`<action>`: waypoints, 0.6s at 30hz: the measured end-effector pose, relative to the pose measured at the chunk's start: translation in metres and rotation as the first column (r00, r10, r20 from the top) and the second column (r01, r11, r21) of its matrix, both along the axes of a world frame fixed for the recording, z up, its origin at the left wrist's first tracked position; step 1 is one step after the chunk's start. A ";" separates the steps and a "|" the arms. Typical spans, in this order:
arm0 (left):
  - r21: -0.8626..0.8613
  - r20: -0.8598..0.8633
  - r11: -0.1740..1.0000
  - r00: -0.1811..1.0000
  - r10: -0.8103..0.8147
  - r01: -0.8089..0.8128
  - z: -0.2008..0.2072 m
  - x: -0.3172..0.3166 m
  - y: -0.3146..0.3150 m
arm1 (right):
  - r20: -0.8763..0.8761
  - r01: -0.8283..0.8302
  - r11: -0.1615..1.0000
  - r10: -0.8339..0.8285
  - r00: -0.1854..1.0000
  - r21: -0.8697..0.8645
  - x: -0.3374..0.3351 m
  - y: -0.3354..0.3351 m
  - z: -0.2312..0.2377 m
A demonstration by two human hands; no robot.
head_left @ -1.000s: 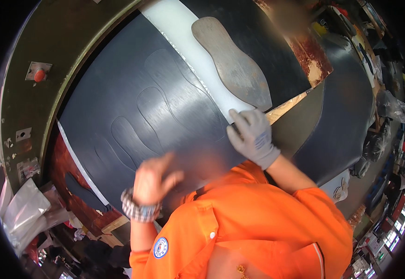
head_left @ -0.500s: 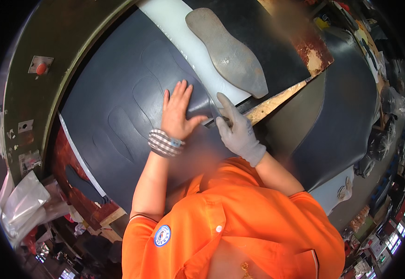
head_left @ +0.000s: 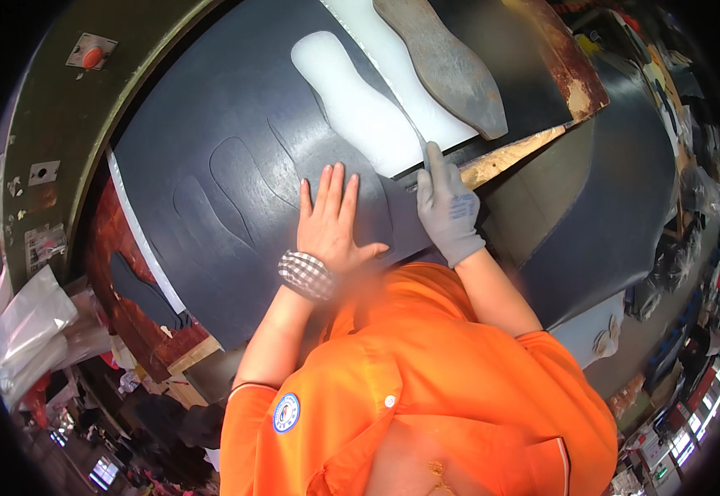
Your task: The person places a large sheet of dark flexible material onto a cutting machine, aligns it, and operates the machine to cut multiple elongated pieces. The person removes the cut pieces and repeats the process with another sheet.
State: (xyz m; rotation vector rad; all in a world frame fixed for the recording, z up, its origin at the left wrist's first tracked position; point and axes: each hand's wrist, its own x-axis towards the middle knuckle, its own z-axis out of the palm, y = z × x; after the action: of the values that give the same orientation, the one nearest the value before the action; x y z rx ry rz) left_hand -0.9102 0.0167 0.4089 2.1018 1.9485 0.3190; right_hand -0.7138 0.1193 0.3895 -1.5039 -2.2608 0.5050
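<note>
My bare left hand point(head_left: 330, 219) lies flat with fingers stretched out on a dark rubber sheet point(head_left: 186, 124). Curved edges of a sole-shaped piece show around that hand. Beyond its fingertips, a sole-shaped opening point(head_left: 348, 99) in the sheet bares white board. My gloved right hand point(head_left: 451, 202) has its fingers closed at the near end of the thin dark strip point(head_left: 405, 118) beside this opening. On the white board point(head_left: 414, 91) to the right rests a grey, worn, sole-shaped block point(head_left: 451, 70). Further sole outlines point(head_left: 229, 178) mark the sheet to the left.
A green machine frame point(head_left: 54, 107) with a red button point(head_left: 92, 58) borders the left side. Another dark sheet point(head_left: 600, 207) hangs at the right, past a wooden edge point(head_left: 513, 157). Dark cut pieces point(head_left: 147, 289) and clear plastic bags point(head_left: 33, 318) lie at lower left.
The sole-shaped opening now shows white board where dark sheet lay before. My left hand has slid nearer to me and slightly right. My right hand has closed its fingers at the strip.
</note>
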 end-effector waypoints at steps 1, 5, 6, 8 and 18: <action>0.015 0.018 0.998 0.998 0.055 -0.055 -0.010 0.001 0.001 | -0.070 0.003 0.998 0.001 0.998 0.061 -0.001 0.001 -0.002; 0.081 0.031 0.996 0.999 0.035 -0.037 -0.010 -0.004 0.002 | -0.248 0.010 0.970 0.052 0.967 0.242 0.008 -0.002 -0.016; 0.072 0.018 0.997 1.000 -0.016 0.015 -0.007 -0.005 0.001 | -0.249 0.020 0.972 0.040 0.968 0.233 0.010 -0.004 -0.020; 0.012 0.018 0.999 0.998 -0.052 0.052 -0.005 0.004 -0.012 | -0.275 0.019 0.954 0.068 0.959 0.301 0.018 -0.017 -0.027; 0.158 0.280 0.984 0.959 0.034 -0.081 0.012 0.007 -0.023 | -0.220 0.094 0.957 -0.033 0.975 0.275 0.030 -0.043 -0.051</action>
State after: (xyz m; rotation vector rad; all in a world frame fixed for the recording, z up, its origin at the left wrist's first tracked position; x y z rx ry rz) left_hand -0.9029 -0.0067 0.4206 1.9723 1.8743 0.7710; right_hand -0.6842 0.0761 0.3388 -1.3068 -2.0127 0.2912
